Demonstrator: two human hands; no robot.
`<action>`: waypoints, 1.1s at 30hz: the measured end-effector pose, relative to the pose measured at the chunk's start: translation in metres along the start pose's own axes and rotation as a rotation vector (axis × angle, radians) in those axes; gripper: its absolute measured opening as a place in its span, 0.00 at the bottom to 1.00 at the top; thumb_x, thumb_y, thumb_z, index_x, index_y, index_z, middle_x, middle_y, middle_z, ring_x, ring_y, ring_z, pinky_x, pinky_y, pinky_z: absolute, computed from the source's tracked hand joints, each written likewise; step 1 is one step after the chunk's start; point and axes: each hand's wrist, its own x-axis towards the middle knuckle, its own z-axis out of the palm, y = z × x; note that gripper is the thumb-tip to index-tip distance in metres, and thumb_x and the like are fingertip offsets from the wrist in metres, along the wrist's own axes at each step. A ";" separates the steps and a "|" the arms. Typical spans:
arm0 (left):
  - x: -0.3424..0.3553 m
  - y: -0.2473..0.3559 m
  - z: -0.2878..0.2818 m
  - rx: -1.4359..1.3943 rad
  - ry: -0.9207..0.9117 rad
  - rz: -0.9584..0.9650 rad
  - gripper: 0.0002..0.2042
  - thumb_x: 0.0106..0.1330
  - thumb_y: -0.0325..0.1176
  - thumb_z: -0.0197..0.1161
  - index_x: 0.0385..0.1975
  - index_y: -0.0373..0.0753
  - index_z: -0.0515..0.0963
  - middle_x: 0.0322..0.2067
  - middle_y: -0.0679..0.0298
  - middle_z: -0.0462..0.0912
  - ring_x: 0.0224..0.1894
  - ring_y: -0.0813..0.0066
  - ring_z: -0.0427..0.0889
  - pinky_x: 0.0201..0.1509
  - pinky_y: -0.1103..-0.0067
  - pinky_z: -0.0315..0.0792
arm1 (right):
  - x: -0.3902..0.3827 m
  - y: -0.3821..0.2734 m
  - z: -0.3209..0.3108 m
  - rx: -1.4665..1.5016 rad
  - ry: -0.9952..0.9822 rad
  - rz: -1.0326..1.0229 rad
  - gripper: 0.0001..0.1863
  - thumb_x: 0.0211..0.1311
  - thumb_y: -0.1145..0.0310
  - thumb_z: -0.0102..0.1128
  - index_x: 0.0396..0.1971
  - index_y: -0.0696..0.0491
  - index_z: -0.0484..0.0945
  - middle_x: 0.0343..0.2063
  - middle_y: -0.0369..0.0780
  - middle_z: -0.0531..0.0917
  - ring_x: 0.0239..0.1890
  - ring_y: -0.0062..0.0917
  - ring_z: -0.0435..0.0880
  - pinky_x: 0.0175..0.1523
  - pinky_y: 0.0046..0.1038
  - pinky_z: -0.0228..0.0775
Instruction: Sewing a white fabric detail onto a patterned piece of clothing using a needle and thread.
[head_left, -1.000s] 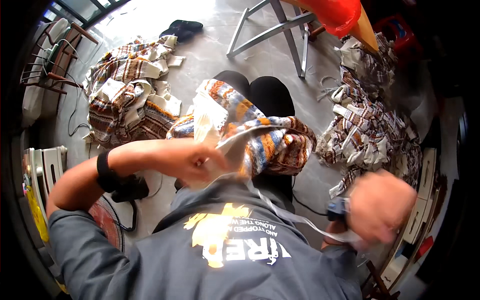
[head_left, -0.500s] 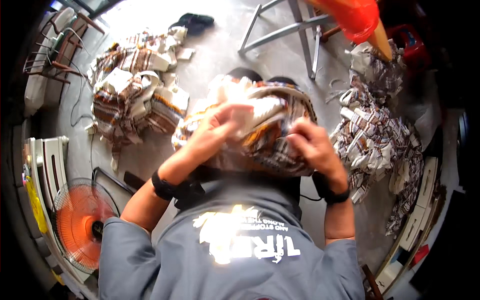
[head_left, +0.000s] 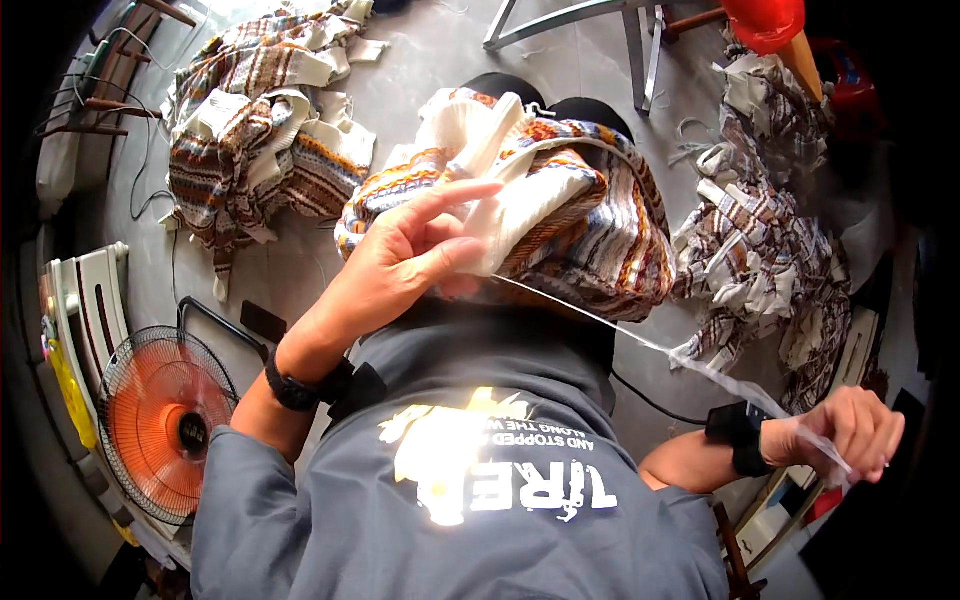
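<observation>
The patterned knit garment [head_left: 625, 225] lies bunched on the person's lap, against the black-clad knees [head_left: 592, 112]. The left hand [head_left: 405, 250] is at its white ribbed part [head_left: 530, 212], thumb and index finger spread apart; whether the other fingers grip the cloth, I cannot tell. A pale strand [head_left: 620, 328] runs from beside that hand out to the right hand [head_left: 845, 432], crossing it; the fingers there are curled in, but I cannot tell whether they pinch it. Similar knit pieces [head_left: 290, 160] lie on the floor [head_left: 405, 75] at left, and a tangled heap [head_left: 745, 250] at right.
</observation>
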 end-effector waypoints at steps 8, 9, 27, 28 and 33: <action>-0.004 -0.007 0.001 -0.109 0.001 0.039 0.18 0.75 0.29 0.63 0.63 0.40 0.76 0.44 0.68 0.85 0.41 0.85 0.83 0.45 0.84 0.79 | -0.008 0.134 -0.019 -1.197 0.147 0.464 0.04 0.69 0.81 0.58 0.35 0.55 0.77 0.31 0.35 0.77 0.24 0.13 0.73 0.27 0.17 0.62; -0.004 -0.006 -0.001 -0.130 -0.010 0.022 0.18 0.74 0.29 0.63 0.62 0.39 0.76 0.44 0.67 0.85 0.42 0.84 0.83 0.46 0.84 0.79 | -0.015 0.153 -0.018 -1.152 0.167 0.613 0.03 0.67 0.80 0.61 0.34 0.55 0.79 0.31 0.35 0.78 0.24 0.14 0.72 0.28 0.18 0.63; 0.004 -0.003 0.006 -0.450 -0.152 0.008 0.18 0.68 0.23 0.69 0.57 0.36 0.78 0.46 0.66 0.85 0.48 0.83 0.82 0.53 0.83 0.77 | -0.012 0.225 0.007 -1.412 -0.273 0.418 0.11 0.55 0.84 0.71 0.37 0.55 0.86 0.25 0.37 0.80 0.23 0.22 0.79 0.27 0.24 0.70; 0.004 -0.002 0.007 -0.447 -0.160 0.025 0.18 0.68 0.23 0.69 0.57 0.36 0.78 0.45 0.67 0.85 0.48 0.83 0.82 0.53 0.83 0.77 | -0.012 0.225 0.007 -1.413 -0.278 0.418 0.11 0.54 0.84 0.71 0.37 0.55 0.86 0.25 0.37 0.80 0.23 0.22 0.79 0.27 0.24 0.70; 0.003 0.000 0.010 -0.445 -0.130 -0.013 0.19 0.67 0.23 0.69 0.58 0.36 0.78 0.45 0.67 0.85 0.47 0.83 0.83 0.53 0.83 0.77 | -0.009 0.222 0.008 -1.428 -0.306 0.426 0.12 0.54 0.85 0.71 0.37 0.55 0.86 0.25 0.37 0.79 0.22 0.22 0.79 0.27 0.23 0.69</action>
